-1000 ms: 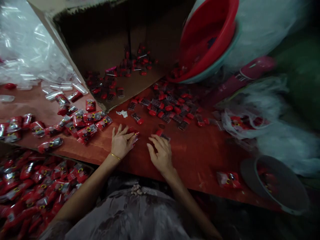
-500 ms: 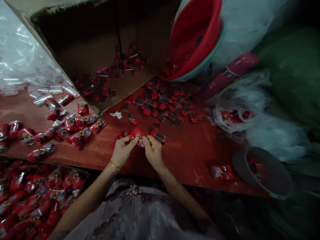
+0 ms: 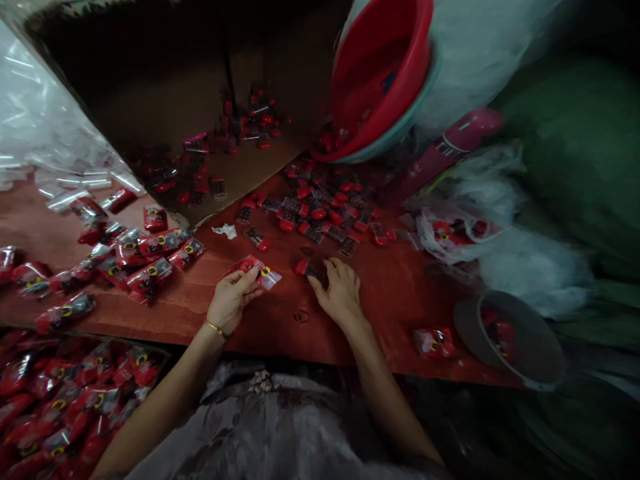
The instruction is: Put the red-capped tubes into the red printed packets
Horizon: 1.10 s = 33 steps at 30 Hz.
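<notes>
My left hand [image 3: 234,297] is closed on a small red plastic packet [image 3: 270,277] with a yellow mark and a clear end, pinched between thumb and fingers. Under that hand lies more red packaging [image 3: 245,264], partly covered. My right hand [image 3: 341,287] has thumb and fingers apart, just beside a small clear container with a red cap [image 3: 311,269]; I cannot tell whether the fingertips touch it. A thin dark ring [image 3: 301,317] lies on the table between the hands. Beyond them is a heap of similar red-capped containers [image 3: 320,213].
A cardboard box [image 3: 250,170] on its side holds more containers. Filled red packets [image 3: 150,257] lie left, with a full box of packets [image 3: 75,400] below. Right are a red basin [image 3: 425,40], a pink flask [image 3: 450,147], a plastic bag [image 3: 435,250] and a grey bucket [image 3: 465,333].
My hands have parted. The left keeps the packet and has shifted slightly left; the right has let go and moved right to the nearby red-capped container. The dark ring now shows.
</notes>
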{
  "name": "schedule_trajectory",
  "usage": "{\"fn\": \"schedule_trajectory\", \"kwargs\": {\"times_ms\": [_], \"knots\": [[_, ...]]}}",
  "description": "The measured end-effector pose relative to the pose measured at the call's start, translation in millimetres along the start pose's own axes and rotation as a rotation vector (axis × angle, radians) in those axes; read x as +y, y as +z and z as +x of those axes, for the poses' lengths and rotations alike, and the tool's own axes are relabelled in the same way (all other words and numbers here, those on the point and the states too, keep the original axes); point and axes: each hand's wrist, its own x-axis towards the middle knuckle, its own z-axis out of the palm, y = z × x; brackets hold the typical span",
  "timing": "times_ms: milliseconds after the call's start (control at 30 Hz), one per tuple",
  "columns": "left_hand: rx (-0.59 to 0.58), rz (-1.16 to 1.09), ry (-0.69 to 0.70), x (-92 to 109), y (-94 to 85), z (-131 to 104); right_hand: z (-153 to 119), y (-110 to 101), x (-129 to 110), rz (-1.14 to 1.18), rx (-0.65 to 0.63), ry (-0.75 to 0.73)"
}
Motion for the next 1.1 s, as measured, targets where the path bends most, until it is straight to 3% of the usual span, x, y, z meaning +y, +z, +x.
{"fn": "schedule_trajectory", "kwargs": {"times_ms": [100, 333, 433, 533, 700, 900, 1100], "knots": [[-0.017, -0.021, -0.033, -0.4, 4.6, -0.1, -6.5, 5.7, 9.8, -0.049, -0.047, -0.018], [-0.069, -0.032, -0.092, 1.8, 1.9, -0.5, -13.1, 12.5, -2.5, -0.073, 0.006, -0.180], [-0.091, -0.023, -0.092, 1.2, -0.4, -1.1, -17.4, 6.4, -3.6, 0.076, 0.024, -0.194], [-0.104, 0.009, -0.060, -2.1, -0.2, -1.9, -30.2, -9.5, -10.0, 0.409, 0.003, -0.125], [-0.157, 0.105, 0.070, -7.5, 2.8, -3.6, -46.8, -34.7, -29.3, 0.800, -0.180, 0.065], [-0.213, 0.251, 0.182, -5.1, 2.1, -6.6, -42.1, -33.8, -38.3, 0.977, -0.255, 0.191], [-0.203, 0.232, 0.190, -5.9, 0.2, -6.0, -41.5, -31.2, -43.7, 0.959, -0.226, 0.214]]}}
